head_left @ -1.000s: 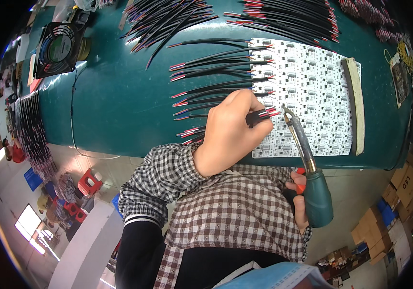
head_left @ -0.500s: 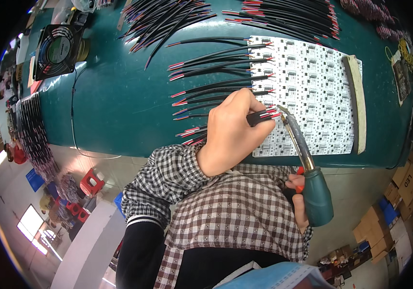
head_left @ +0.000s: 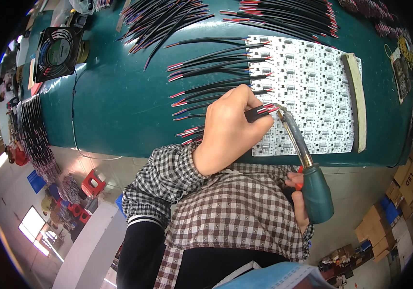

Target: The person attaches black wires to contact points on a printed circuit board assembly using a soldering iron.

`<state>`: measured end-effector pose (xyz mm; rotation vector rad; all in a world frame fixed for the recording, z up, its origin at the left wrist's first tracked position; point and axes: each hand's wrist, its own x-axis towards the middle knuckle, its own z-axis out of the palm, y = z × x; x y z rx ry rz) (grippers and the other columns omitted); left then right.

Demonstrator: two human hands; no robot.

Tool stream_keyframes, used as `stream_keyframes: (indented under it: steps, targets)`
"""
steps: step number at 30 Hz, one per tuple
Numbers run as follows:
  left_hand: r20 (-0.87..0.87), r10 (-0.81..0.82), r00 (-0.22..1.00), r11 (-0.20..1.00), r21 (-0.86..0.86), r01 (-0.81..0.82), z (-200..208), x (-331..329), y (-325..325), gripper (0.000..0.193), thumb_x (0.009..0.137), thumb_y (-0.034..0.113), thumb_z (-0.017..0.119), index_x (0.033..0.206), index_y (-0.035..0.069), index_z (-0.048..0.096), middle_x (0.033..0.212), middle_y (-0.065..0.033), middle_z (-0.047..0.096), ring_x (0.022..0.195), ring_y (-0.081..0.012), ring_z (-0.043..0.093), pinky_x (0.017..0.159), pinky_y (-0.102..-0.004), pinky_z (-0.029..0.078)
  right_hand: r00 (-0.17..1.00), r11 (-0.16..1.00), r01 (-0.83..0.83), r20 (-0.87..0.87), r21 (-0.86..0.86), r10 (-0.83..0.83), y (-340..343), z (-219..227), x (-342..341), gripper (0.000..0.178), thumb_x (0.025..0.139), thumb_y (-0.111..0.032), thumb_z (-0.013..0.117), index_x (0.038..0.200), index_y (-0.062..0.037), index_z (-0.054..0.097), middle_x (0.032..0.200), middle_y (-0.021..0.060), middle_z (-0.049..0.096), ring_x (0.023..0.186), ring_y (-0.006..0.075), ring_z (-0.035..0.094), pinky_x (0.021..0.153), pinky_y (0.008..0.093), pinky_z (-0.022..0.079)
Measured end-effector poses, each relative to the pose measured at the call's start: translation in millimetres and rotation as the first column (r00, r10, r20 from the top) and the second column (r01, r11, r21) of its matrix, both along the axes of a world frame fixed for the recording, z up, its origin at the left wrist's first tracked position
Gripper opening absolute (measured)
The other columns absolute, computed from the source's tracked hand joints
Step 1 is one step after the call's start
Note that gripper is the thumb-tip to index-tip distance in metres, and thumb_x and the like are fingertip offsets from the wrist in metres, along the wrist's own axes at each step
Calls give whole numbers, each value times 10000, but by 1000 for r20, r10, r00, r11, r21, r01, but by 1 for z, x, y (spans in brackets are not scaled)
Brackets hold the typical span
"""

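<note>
My left hand [head_left: 230, 130] is closed in a pinch on several short black cables [head_left: 257, 114] with bare red and white wire ends. It rests over the left edge of a white circuit board panel [head_left: 317, 96], covering part of it. At the lower right my right hand [head_left: 300, 212] grips a soldering iron [head_left: 318, 195] with a green handle, which hides much of that hand. The iron's bent metal tip meets or nearly meets the held wire ends. Along the panel's left edge lies a row of black cables [head_left: 216, 65], their right ends on the board.
A pale strip [head_left: 356, 101] lies across the panel's right side. Bundles of black cables [head_left: 165, 19] and another pile [head_left: 283, 19] fill the back of the green table [head_left: 119, 111]. A black fan [head_left: 58, 53] stands at the left, with a thin cord [head_left: 73, 111] running from it.
My left hand has shifted slightly left, with the held cables in it. The iron's tip has moved a little left and up, staying close to the wire ends.
</note>
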<state>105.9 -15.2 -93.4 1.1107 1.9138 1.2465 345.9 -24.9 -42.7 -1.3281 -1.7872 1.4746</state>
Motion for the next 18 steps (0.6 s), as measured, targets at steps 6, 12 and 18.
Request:
stream_keyframes:
  steps: [6,12,18]
  targets:
    - [-7,-5,1000,1000,3,6,1,-1,-1,206,682,5,734,773,-16,551,673,-75,599,609,-102,544,590,-256,466,952,961,-260,195,99,238,6,0,17,329,831,-172,763,1059,41,658,970,147,685,922,228,698,756,318,585]
    - [4,-7,1000,999,-35,8,3,0,0,198,687,3,730,776,-14,553,685,-76,603,611,-109,547,589,-259,464,999,1000,9,-37,-18,-9,-3,0,2,432,854,-236,757,1142,53,614,1055,166,659,984,276,687,781,338,608]
    - [-2,-17,1000,999,-34,17,2,-1,-2,197,721,19,738,827,-19,576,716,-72,611,631,-121,559,608,-258,467,997,999,22,-71,-48,-25,-5,-1,7,492,859,-263,758,1165,81,586,1098,183,633,1020,296,673,812,368,610]
